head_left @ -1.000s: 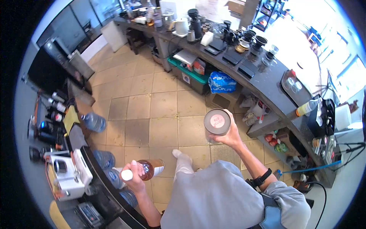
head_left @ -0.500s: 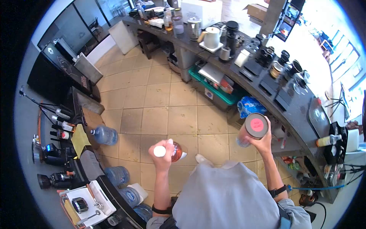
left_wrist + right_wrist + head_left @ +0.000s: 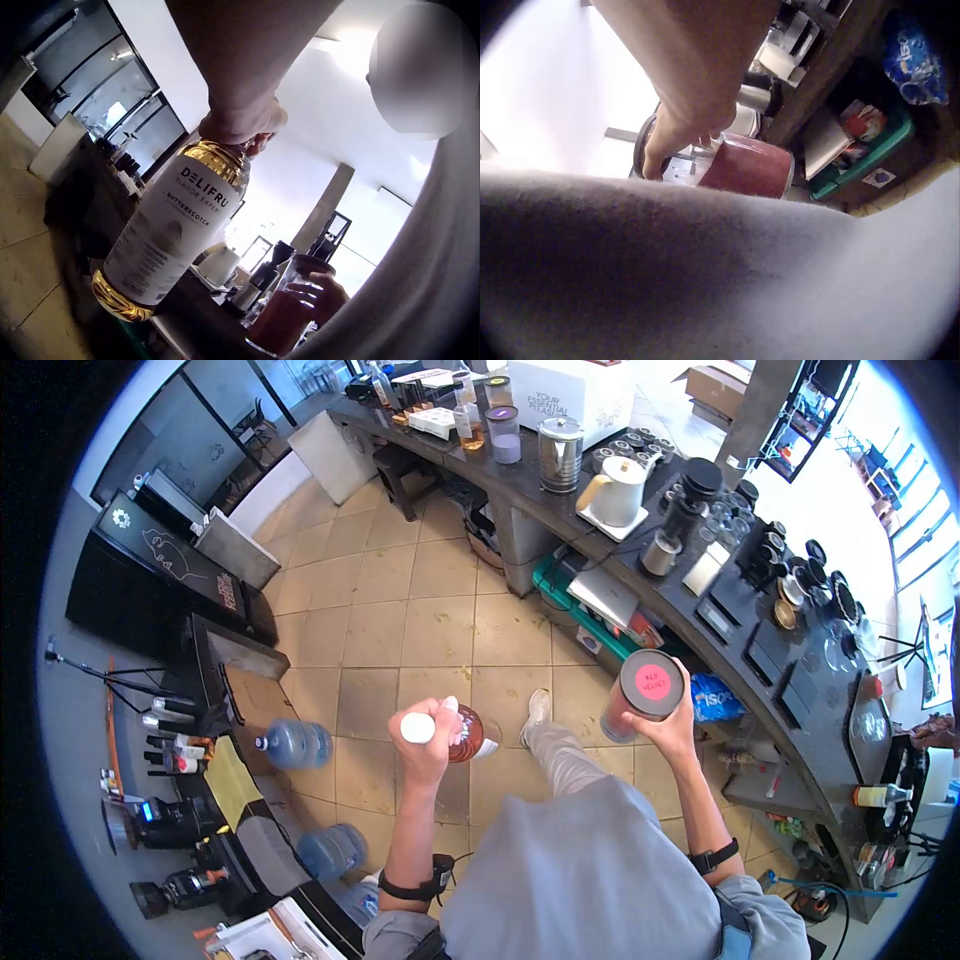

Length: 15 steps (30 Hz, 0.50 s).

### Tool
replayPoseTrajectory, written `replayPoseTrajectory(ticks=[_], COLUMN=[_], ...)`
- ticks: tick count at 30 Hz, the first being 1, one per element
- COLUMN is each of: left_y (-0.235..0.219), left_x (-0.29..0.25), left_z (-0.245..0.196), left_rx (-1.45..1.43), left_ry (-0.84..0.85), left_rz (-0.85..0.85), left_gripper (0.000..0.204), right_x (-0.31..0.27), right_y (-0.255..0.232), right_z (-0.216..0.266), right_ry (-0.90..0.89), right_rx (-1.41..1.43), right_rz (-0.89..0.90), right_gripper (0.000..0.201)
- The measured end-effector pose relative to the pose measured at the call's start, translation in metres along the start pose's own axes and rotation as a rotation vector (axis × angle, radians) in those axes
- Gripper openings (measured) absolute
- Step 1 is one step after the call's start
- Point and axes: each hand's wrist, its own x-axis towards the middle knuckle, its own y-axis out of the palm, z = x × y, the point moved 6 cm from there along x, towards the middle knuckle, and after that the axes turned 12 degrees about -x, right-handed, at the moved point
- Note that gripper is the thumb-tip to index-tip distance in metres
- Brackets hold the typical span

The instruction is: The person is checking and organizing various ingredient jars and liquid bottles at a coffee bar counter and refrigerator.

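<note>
The left hand [image 3: 430, 740] has its grip wrapped round the top of an amber bottle [image 3: 468, 738], well apart from the worktop [image 3: 527, 485]. The right hand [image 3: 674, 728] has its grip round a lidded jar [image 3: 648, 688], nearer the worktop. On the worktop stands a white kettle [image 3: 618, 492]; beneath it sit a green-rimmed bin [image 3: 570, 608] and a blue bag [image 3: 715, 698].
</note>
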Motion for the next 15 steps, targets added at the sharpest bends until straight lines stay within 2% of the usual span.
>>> replayPoseTrajectory(ticks=[6,8,9,15], left_y=[-0.015,-0.022,-0.024,-0.039], left_x=[0.135,0.176,0.197,0.316], left_z=[0.01,0.006,0.002,0.007], left_rx=[-0.053,-0.051,-0.014,0.083], left_ry=[0.007,0.002,0.049,0.154], left_rz=[0.031,0.039,0.034,0.022], left_gripper=[0.04,0.039,0.039,0.039], right_x=[0.148,0.192,0.216,0.323], right_y=[0.096,0.129,0.148,0.198], right_z=[0.007,0.016,0.011,0.056], right_ry=[-0.022,-0.045,-0.149,-0.12], right_rx=[0.077,0.072,0.099,0.017], right_rz=[0.092,0.186,0.158,0.144], right_gripper=[0.101,0.104,0.106,0.103])
